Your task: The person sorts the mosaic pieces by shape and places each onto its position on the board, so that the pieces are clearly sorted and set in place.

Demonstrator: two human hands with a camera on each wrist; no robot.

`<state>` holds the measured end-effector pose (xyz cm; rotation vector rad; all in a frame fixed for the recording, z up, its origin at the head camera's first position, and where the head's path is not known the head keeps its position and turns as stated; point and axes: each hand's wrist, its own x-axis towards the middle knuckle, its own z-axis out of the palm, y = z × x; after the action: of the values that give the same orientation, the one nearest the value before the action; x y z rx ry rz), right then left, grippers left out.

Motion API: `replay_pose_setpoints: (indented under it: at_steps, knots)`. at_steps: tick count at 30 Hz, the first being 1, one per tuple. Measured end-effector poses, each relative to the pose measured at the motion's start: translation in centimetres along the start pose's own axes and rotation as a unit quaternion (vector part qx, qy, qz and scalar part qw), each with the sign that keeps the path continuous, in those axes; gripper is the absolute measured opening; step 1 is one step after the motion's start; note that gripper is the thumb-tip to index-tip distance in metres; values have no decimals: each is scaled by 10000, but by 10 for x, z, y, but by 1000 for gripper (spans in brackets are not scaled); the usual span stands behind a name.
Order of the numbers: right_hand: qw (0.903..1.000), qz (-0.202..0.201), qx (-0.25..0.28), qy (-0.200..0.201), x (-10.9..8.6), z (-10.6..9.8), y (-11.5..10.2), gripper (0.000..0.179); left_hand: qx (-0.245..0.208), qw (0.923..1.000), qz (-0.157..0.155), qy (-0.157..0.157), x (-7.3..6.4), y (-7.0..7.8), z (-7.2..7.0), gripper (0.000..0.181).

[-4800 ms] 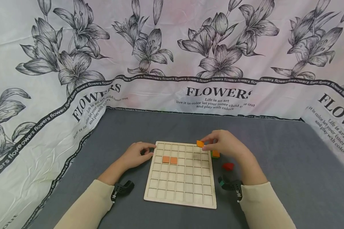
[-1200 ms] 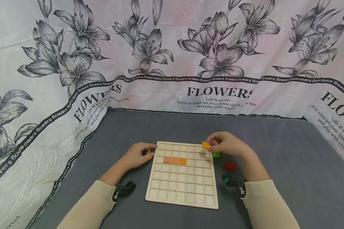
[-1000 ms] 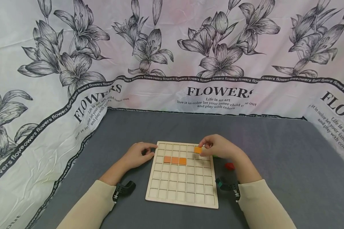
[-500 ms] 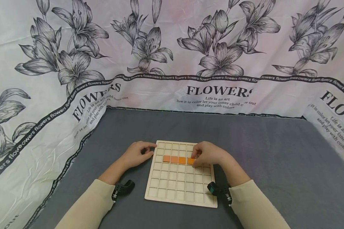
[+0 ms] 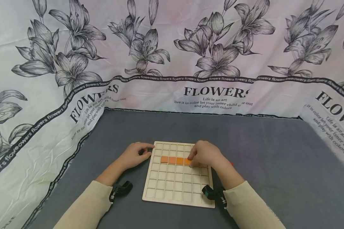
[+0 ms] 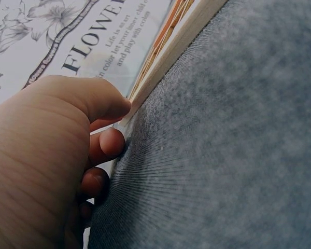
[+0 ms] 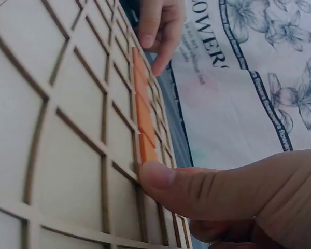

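Note:
A pale wooden grid board [image 5: 178, 186] lies on the grey cloth. Two light orange tiles [image 5: 168, 160] and one deeper orange tile [image 5: 179, 161] sit side by side in one row of its cells. My right hand [image 5: 204, 154] pinches another orange tile [image 5: 187, 161] by its right side, at the fourth cell of that row; in the right wrist view the thumb [image 7: 155, 175] covers part of it. At the board's far left corner, my left hand [image 5: 133, 155] touches the edge with its index finger, the other fingers loosely bent, as the left wrist view also shows.
A bit of a red piece [image 5: 232, 163] shows past the right forearm, which hides the rest of it. Black wrist cameras [image 5: 122, 188] are strapped on both wrists. A white flower-printed curtain [image 5: 149, 92] stands behind and beside the grey cloth.
A third tile has gone into the row. My right hand then brought another orange tile leftward from the board's right edge down to the fourth cell. My left hand stays at the corner.

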<state>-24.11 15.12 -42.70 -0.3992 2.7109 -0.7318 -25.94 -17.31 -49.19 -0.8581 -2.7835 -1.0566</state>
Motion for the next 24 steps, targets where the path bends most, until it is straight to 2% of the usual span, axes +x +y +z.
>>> replay_pose_setpoints:
  at_steps: [5, 9, 15, 20, 24]
  knots:
    - [9981, -475, 332, -200, 1, -10, 10, 21, 0, 9999, -108, -40, -2, 0, 0, 32]
    - [9946, -714, 748, -76, -1, -27, 25, 28, 25, 9999, -89, -41, -1, 1, 0, 32]
    - [9914, -586, 1166, 128, -7, -50, 49, 37, -5, 10000, -41, -8, 0, -1, 1, 32]
    - [9914, -282, 1277, 88, -10, -56, 69, 42, -30, 10000, -9, -31, 0, -2, 1, 32]
    - [9916, -155, 1279, -93, -10, -56, 81, 40, -62, 10000, 12, -44, 0, -3, 1, 31]
